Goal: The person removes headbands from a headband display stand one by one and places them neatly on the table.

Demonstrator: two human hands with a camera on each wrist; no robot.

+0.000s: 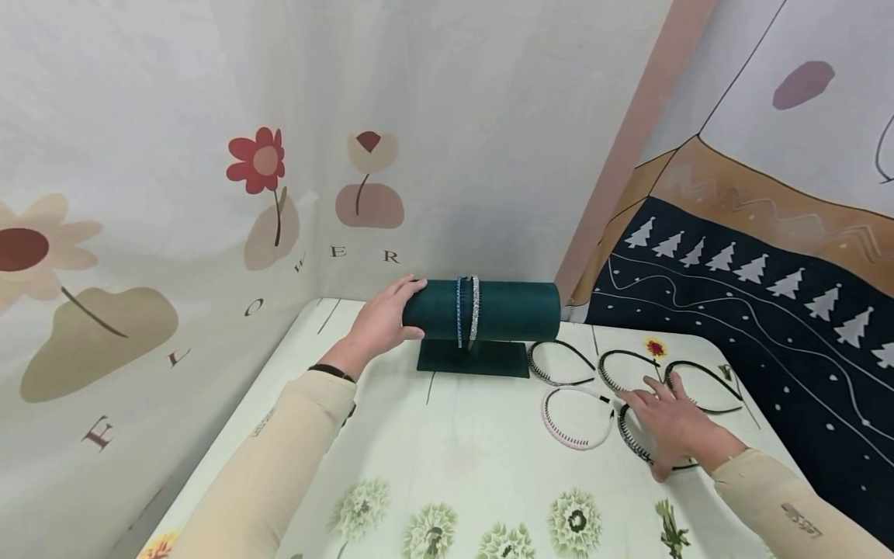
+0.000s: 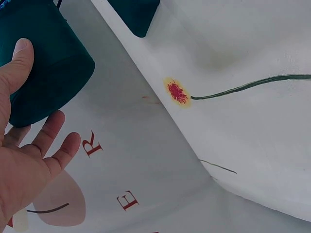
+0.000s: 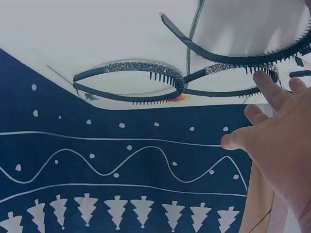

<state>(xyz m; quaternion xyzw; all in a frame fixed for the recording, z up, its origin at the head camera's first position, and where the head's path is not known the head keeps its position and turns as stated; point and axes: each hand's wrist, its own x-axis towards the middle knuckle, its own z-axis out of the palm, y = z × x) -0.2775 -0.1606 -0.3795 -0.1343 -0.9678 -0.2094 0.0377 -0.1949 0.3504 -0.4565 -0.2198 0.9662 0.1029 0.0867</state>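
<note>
A dark green velvet roll-shaped display stand (image 1: 517, 310) stands at the back of the table. Round its roll sit a blue headband (image 1: 459, 318) and a silvery, sparkling headband (image 1: 476, 307). My left hand (image 1: 380, 317) holds the roll's left end, thumb in front and fingers behind; the left wrist view shows this thumb (image 2: 22, 60) against the velvet. Over at the right, my right hand (image 1: 673, 427) spreads its fingers above a dark toothed headband (image 1: 626, 439). Whether it touches that headband, I cannot tell. A pink headband (image 1: 547, 419) lies just left of it.
Behind the right hand lie more black headbands with teeth, one beside the stand's base (image 1: 534, 369), one in the middle (image 1: 606, 376) and one farthest right (image 1: 726, 380). A flower-printed cloth (image 1: 454, 442) covers the table. Printed curtains (image 1: 489, 155) hang behind and beside it.
</note>
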